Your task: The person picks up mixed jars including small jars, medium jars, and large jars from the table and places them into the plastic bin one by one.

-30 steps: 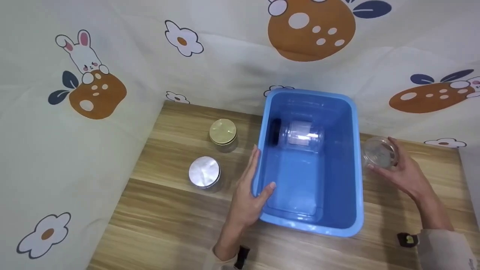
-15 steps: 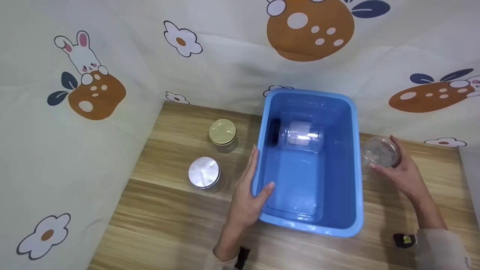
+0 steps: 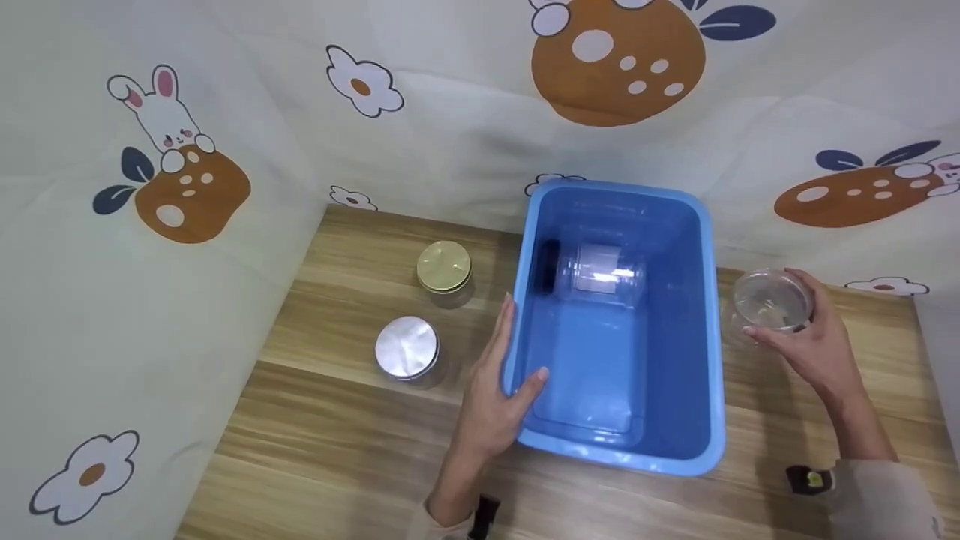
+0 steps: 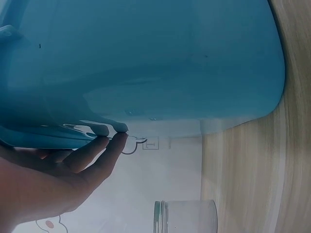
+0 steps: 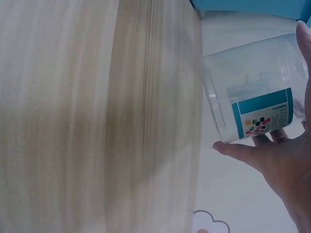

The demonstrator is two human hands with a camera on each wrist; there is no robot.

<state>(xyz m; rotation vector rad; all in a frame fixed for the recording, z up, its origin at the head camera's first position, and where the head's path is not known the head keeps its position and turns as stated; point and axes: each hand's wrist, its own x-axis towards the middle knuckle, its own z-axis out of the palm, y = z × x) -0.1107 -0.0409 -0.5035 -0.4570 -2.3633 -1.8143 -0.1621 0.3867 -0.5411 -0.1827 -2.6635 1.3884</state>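
Note:
A blue plastic tub stands on the table with a clear jar, dark at its left end, lying on its side inside. My left hand holds the tub's left rim, thumb over the inside and fingers along the outer wall. In the left wrist view the fingertips touch that wall. To the right of the tub, my right hand grips another clear jar between thumb and fingers. In the right wrist view this jar is tilted and bears a teal label with coloured dots.
Left of the tub stand a gold-lidded jar and a silver-lidded jar, both upright on the wooden table. A printed cloth wall closes off the back and sides, close behind the tub.
My right hand has shifted the clear jar slightly right, away from the tub, and its tilt has changed. My left hand and the tub have stayed in place.

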